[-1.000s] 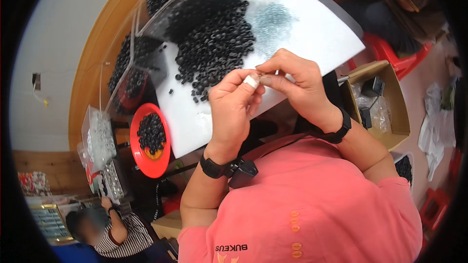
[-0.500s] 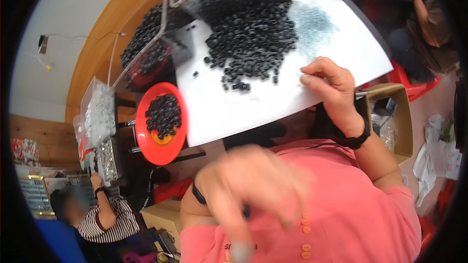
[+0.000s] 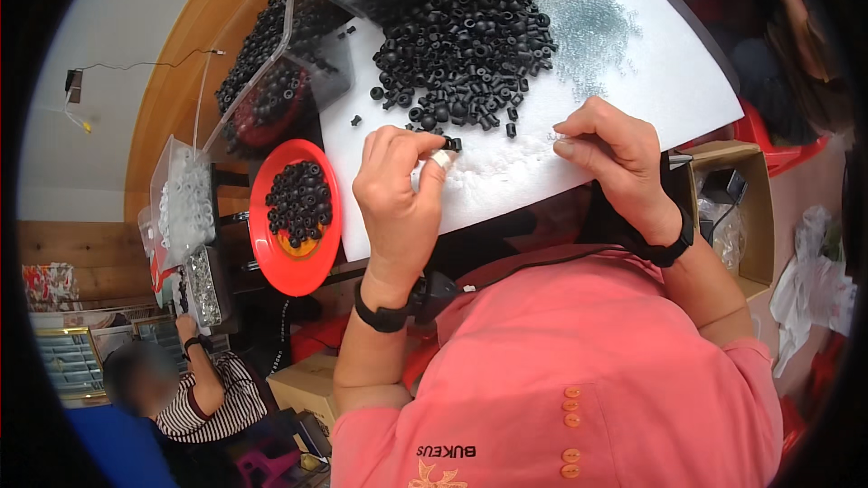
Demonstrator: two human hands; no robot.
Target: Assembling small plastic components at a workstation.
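Note:
My left hand (image 3: 395,203) is at the near part of a white sheet (image 3: 669,81), its thumb and forefinger closed on a small black hollow plastic piece (image 3: 454,144). Something white wraps the thumb tip. Farther right, my right hand (image 3: 619,158) is held in a pinch above the sheet; a tiny thing seems to show at its fingertips, too small to name. Beyond my left hand lies a heap of black plastic pieces (image 3: 461,54), some round and some tube-shaped. To its right spreads a patch of tiny grey-blue pieces (image 3: 588,32).
A red plate (image 3: 294,282) with black round pieces stands left of the sheet. Clear plastic bins (image 3: 287,32) of black parts are at the far left, near a tub of white parts (image 3: 187,203). A cardboard box (image 3: 758,217) sits at right. Another person (image 3: 212,389) works at lower left.
My left hand has moved from in front of my body up to the sheet and now pinches a black piece. The right hand stays nearly in place, still pinched.

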